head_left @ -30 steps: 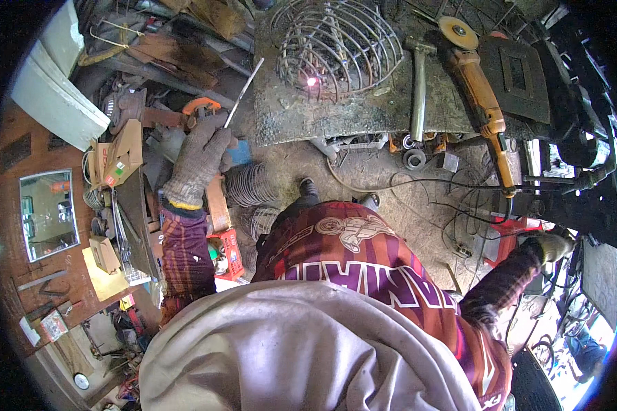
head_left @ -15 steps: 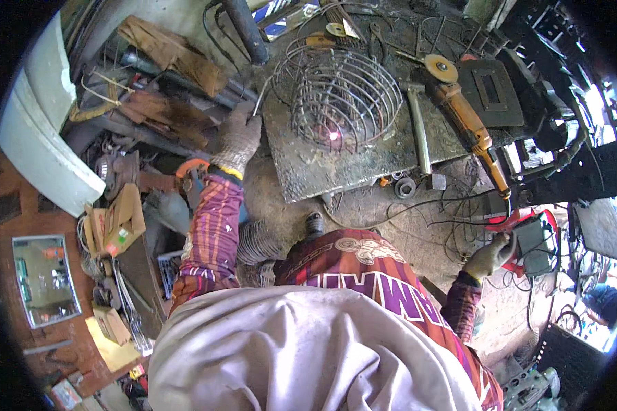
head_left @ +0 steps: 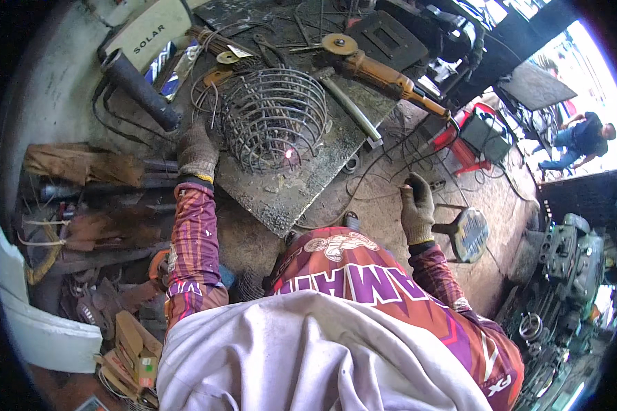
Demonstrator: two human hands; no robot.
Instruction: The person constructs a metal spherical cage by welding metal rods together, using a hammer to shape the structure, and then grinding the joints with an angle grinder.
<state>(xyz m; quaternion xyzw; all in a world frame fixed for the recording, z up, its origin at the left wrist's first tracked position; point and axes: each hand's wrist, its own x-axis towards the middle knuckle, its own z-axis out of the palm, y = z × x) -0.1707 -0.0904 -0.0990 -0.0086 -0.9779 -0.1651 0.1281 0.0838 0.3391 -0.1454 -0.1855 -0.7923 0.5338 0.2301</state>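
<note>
Glowing spot (head_left: 288, 153) on wire cage (head_left: 275, 94)

Worn table (head_left: 275, 207) bears wire cage (head_left: 278, 115), hammer (head_left: 352, 109), orange angle grinder (head_left: 382, 74), pliers (head_left: 270, 51)

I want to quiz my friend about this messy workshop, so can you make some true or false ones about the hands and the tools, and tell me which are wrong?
1. The left hand and the right hand are both gloved. True.
2. The hammer lies between the wire cage and the angle grinder. True.
3. The right hand is the one closer to the wire cage. False: the left hand is closer.
4. The angle grinder lies on the floor. False: it lies on the worktable.
5. A bright pinkish spot shows at the wire cage. True.
</note>
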